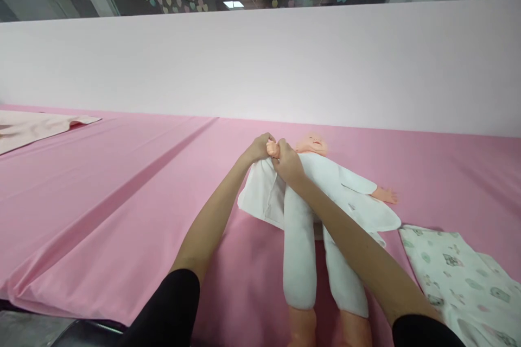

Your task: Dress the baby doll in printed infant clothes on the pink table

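Note:
A baby doll [299, 265] with a white cloth body lies on its back, head away from me, legs toward me. A white baby garment [260, 192] is spread under its torso, with one part out on the left and another around the right side. My right hand [290, 165] is closed around the doll's arm on the left side, just below the small doll hand [273, 149]. My left hand [260, 147] pinches the garment's cloth right beside that doll hand. The doll's other arm [360, 180] stretches out to the right.
Pink sheeting [134, 217] with creases covers the table. A folded printed cloth [459, 271] lies at the right front, and a pale pink cloth [36, 126] at the far left. Behind the table stands a white wall [260, 65] with dark glass above.

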`<state>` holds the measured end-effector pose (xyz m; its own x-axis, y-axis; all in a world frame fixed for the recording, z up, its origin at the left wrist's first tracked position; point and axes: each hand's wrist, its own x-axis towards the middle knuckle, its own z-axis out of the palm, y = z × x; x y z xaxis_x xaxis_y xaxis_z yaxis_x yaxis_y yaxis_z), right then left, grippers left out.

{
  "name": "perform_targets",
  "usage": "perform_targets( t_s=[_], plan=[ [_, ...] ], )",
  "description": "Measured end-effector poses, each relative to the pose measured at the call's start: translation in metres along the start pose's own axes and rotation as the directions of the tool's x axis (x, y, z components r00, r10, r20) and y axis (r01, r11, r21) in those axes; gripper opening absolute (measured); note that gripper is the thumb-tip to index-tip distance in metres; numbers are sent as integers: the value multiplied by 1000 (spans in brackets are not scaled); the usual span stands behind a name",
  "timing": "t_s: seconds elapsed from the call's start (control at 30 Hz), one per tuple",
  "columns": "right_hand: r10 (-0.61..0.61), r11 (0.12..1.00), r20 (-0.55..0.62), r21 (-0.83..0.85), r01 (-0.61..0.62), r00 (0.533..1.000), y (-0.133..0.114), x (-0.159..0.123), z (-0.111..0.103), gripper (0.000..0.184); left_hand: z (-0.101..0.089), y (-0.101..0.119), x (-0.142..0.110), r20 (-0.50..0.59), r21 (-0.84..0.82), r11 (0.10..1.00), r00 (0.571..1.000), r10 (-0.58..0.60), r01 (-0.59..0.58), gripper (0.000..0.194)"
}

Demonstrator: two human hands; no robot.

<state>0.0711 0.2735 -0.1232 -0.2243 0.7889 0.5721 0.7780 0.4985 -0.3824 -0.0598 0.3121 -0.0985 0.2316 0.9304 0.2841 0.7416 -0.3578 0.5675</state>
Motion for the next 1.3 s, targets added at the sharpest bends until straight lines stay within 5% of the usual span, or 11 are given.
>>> perform_targets(
  t_s=[0.43, 0.67, 0.83, 1.0, 1.07, 1.17, 1.3],
  plan=[
    [192, 946, 196, -296, -128, 962, -12, -15, 0, 25, -30, 38, -23, -65, 344, 937, 997, -41, 61, 37],
    [175, 885, 246, -464, -42, 953, -30, -26, 28, 39, -26, 65, -34, -57, 375, 926, 996, 69, -42, 47],
    [216, 920, 316, -383, -84, 924, -31, -26, 30, 49, -9, 84, -36, 54, 412, 903, 993, 108, -121, 47],
    [200, 977, 319, -139, -163, 926, -16, -15, 2, 36, -11, 78, -30, 63, 447, 894, 997, -42, 9, 47],
    [194, 980, 280, -6, -201, 940, -10, -19, -10, 34, -12, 71, -28, 94, 473, 878, 987, -128, 69, 39],
    [216, 936, 61, 271, -225, 974, 0, -41, -28, 31, -18, 61, -29, 175, 484, 868, 959, -222, 112, 31],
    [244, 965, -209, 147, -216, 947, 15, -82, -56, 26, -29, 43, -30, 276, 423, 899, 930, -244, 110, 23]
  ],
)
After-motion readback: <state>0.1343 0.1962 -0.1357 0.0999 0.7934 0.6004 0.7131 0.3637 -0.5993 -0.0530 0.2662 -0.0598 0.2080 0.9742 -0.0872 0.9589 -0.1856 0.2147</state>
